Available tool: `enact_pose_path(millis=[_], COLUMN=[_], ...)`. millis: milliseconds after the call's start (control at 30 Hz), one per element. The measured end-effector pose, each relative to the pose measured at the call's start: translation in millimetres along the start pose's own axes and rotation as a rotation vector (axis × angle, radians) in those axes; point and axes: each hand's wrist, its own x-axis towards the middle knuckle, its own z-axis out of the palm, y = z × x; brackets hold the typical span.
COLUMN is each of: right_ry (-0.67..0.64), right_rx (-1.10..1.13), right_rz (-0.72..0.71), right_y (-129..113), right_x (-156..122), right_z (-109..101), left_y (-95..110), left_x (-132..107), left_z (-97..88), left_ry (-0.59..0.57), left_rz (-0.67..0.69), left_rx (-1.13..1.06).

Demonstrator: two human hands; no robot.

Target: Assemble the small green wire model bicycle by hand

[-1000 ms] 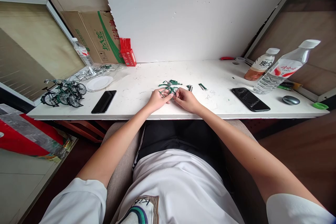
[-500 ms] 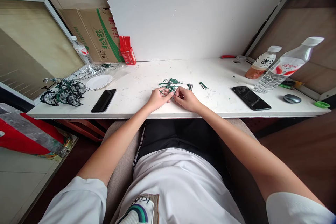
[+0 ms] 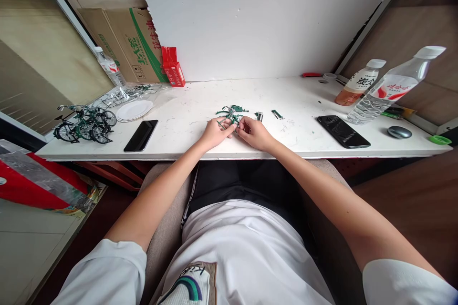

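Note:
Near the table's front edge, my left hand (image 3: 215, 134) is closed around the lower left of a partly built green model bicycle (image 3: 234, 118). My right hand (image 3: 255, 134) pinches at the bicycle's right side, its fingertips close to the left thumb. What exactly lies between the right fingertips is too small to make out. Just beyond the hands lies a flat green part (image 3: 237, 108). A small dark and silvery part (image 3: 259, 116) rests beside the right knuckles, and a green strip-shaped part (image 3: 276, 114) lies farther right.
Several small model bicycles (image 3: 86, 124) stand at the left, near white paper plates (image 3: 134, 110) and a phone (image 3: 140, 136). To the right are another phone (image 3: 342, 131), a mouse (image 3: 399, 132), a drink bottle (image 3: 360, 82) and a water bottle (image 3: 395, 86). A red box (image 3: 173, 67) stands against the back panel.
The view has shifted very slightly. Both hands stay at the bicycle, with only a slight shift of the right fingers.

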Motion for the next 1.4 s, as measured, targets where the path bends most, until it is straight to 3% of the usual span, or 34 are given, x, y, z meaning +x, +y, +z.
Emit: enact_pose_path(millis=[1400], right_ry=[-0.001], right_rx=[-0.065], right_rz=[-0.036], right_y=[-4.3], right_x=[-0.1], right_z=[0.2], left_y=[7.1], left_x=[-1.9], left_z=[1.1], left_ry=[0.003], left_rz=[0.028], left_rx=[-0.003])
